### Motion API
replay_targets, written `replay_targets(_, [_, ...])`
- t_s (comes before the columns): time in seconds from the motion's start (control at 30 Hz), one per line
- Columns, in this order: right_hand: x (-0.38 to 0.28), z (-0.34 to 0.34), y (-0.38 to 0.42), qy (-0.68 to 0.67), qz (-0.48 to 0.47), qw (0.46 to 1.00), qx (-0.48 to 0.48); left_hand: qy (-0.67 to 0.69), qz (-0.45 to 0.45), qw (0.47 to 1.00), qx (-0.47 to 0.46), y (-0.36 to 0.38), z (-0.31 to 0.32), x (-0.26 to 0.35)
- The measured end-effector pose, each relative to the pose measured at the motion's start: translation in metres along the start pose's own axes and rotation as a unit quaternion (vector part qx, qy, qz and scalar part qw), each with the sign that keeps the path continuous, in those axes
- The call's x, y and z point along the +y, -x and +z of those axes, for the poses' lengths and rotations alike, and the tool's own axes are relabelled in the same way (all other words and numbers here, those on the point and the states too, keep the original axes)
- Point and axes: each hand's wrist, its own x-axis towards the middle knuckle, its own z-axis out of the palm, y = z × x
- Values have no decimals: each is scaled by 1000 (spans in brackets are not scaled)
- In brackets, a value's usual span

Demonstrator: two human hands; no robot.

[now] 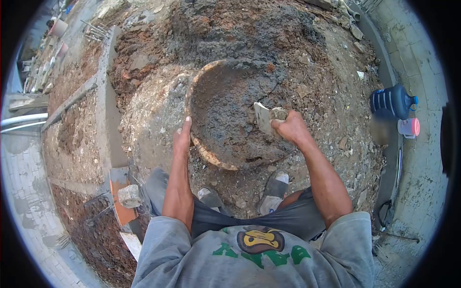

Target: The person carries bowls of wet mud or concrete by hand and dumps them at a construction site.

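A wide round basin point(210, 156) with a worn, pale rim tilts on the ground in front of me, dark wet soil point(225, 113) lying in it and over its far side. My left hand point(182, 139) grips the basin's left rim, thumb on top and the other fingers mostly hidden beneath. Over the soil, my right hand point(291, 127) is closed around a flat, whitish scraper-like piece point(262, 116). The piece's edge points down and left, close against the dark soil.
Heaped brown soil point(240, 29) rises beyond the basin. Right of me lie a blue water bottle point(391, 102) and a pink-and-white container point(408, 127) beside a wall. A concrete beam point(106, 110) runs along the left, near an orange tile point(123, 194). My shoes point(272, 192) stand just below the basin.
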Motion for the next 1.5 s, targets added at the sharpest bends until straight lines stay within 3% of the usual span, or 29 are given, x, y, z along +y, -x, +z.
replay_targets(0.17, [-36,-18,30,-88,14,994,64,-44,128,987,-82,25,10,70])
replay_targets(0.23, [-44,-1,32,-58,-28,996,60,-111,143,979,-89,31,15,82])
replay_targets(0.27, [-47,10,31,-57,-21,996,63,-80,176,979,-59,32,21,74])
replay_targets(0.33, [-54,34,27,41,-95,989,-103,-19,160,983,-89,31,19,60])
replay_targets(0.37, [-52,45,28,49,-96,988,-112,36,146,982,-115,30,15,51])
replay_targets(0.43, [-44,67,36,200,-242,925,-214,46,125,986,-101,29,11,44])
replay_targets(0.47, [-40,68,41,205,-247,919,-228,0,123,990,-75,41,11,56])
replay_targets(0.53, [-29,57,52,59,-300,938,-162,-49,133,988,-62,35,11,55])
replay_targets(0.63, [-19,57,53,63,-254,944,-201,-25,121,991,-54,25,18,44])
replay_targets(0.7, [2,93,46,59,-262,947,-178,-60,116,990,-54,34,15,40])
replay_targets(0.77, [3,119,46,156,-293,923,-195,-166,164,972,-18,35,10,38])
replay_targets(0.83, [-4,130,57,183,-315,911,-193,-201,150,967,-40,34,7,42])
replay_targets(0.9, [-1,147,58,251,-336,898,-131,-230,68,968,-69,29,9,45])
replay_targets(0.97, [4,166,39,255,-341,897,-115,-195,94,974,-64,34,10,45])
replay_targets(1.03, [0,178,22,334,-420,844,-4,-158,124,978,-60,34,12,47])
replay_targets(1.07, [-10,172,21,319,-372,866,-103,-162,125,977,-61,33,10,45])
replay_targets(1.1, [-7,174,17,318,-373,866,-103,-167,125,976,-62,32,8,44])
replay_targets(1.2, [16,181,-14,382,-428,817,47,-189,128,972,-52,30,10,49])
replay_targets(1.33, [6,169,-30,366,-405,837,36,-184,94,977,-51,28,11,57])
replay_targets(1.43, [-12,159,-26,342,-353,871,-11,-193,131,972,-27,27,16,62])
replay_targets(1.47, [-12,157,-26,322,-394,858,75,-178,127,976,-16,30,17,67])
replay_targets(1.5, [-13,153,-27,320,-392,859,75,-163,121,979,-6,32,18,70])
